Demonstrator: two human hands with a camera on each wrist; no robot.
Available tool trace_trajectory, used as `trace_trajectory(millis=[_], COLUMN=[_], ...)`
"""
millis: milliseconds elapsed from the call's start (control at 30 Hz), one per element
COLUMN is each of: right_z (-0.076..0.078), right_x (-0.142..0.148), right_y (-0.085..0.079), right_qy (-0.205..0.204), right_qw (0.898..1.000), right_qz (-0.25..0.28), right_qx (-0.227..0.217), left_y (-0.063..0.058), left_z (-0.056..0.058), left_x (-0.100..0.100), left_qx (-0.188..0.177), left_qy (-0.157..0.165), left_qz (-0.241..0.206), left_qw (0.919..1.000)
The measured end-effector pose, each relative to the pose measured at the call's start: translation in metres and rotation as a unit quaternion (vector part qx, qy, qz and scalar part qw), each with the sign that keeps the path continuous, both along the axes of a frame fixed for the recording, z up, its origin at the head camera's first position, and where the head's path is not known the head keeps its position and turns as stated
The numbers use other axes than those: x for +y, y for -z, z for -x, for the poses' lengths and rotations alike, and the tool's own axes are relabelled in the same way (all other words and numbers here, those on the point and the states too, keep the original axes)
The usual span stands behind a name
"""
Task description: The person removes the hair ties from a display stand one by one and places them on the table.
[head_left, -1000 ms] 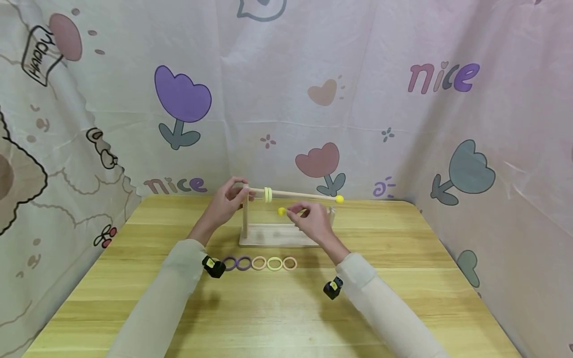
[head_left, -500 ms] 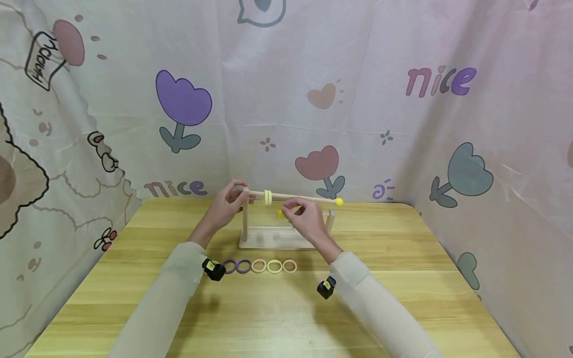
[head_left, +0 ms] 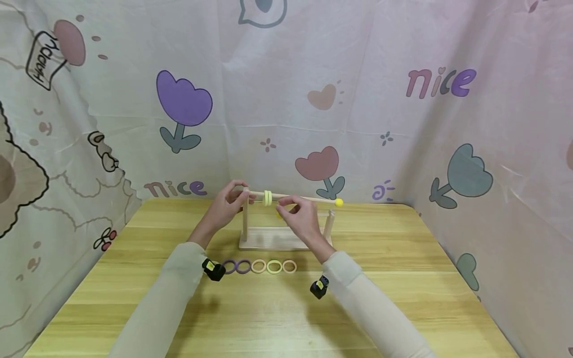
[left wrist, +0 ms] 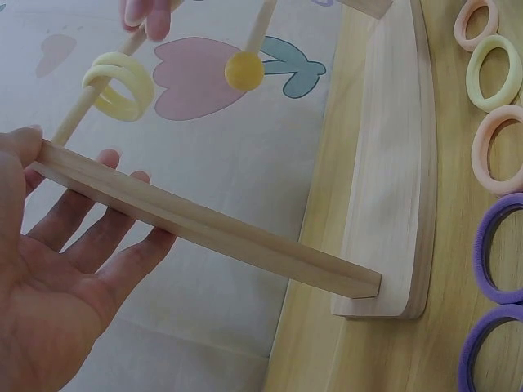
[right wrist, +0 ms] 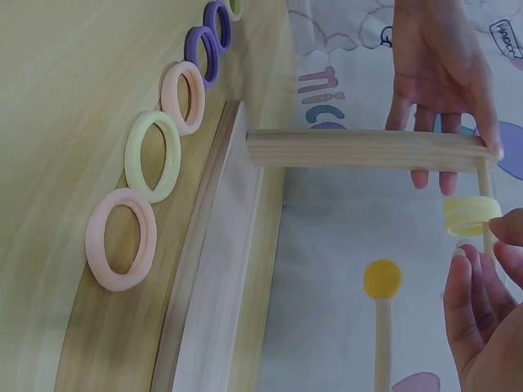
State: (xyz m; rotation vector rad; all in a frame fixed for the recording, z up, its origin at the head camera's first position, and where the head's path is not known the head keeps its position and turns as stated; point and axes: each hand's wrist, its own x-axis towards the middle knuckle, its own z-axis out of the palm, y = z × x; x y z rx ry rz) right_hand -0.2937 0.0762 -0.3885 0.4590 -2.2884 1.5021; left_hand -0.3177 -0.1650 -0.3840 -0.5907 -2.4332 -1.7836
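Observation:
My left hand grips the top of the left post of a wooden stand, fingers behind it and thumb at the top. From that post a thin upper rod runs right to a yellow ball end. Two pale yellow hair ties hang side by side around this rod near the post. My right hand is at the rod just right of the ties, thumb and fingers bent and parted, holding nothing. Behind it, a lower rod's yellow ball is partly hidden in the head view.
On the wooden table, a row of hair ties lies in front of the stand: purple, peach, yellow and another peach one among them. A printed cloth hangs behind the table.
My right hand has moved left along the rod toward the two yellow hair ties, covering more of the lower ball. My left hand keeps its grip on the post.

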Motion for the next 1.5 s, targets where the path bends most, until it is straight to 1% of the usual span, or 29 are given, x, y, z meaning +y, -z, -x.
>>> trace_trajectory(millis=[167,367,567,800,1067,1500], right_z=[0.001,0.002,0.003,0.005,0.007,0.008], right_x=[-0.005,-0.011,-0.016,-0.023,-0.029,-0.033], right_y=[0.001,0.003,0.004,0.006,0.01,0.011], right_qy=[0.007,0.014,0.013,0.016,0.022,0.041], right_qw=[1.0,1.0,1.0,0.999,0.999,0.998], right_qz=[0.003,0.003,0.013,0.02,0.029,0.036], right_qx=[0.004,0.022,0.021,0.03,0.018,0.02], left_y=[0.001,-0.001,-0.001,0.0,0.002,0.001], left_z=[0.001,0.0,0.0,0.0,0.001,0.0], left_x=[0.0,0.0,0.0,0.0,0.0,0.0], left_qx=[0.001,-0.003,-0.003,0.004,0.006,0.008], left_qy=[0.004,0.006,0.005,0.001,0.002,0.002], left_qz=[-0.004,-0.009,-0.005,0.005,0.001,-0.001], left_qw=[1.0,0.9999,1.0,1.0,1.0,1.0])
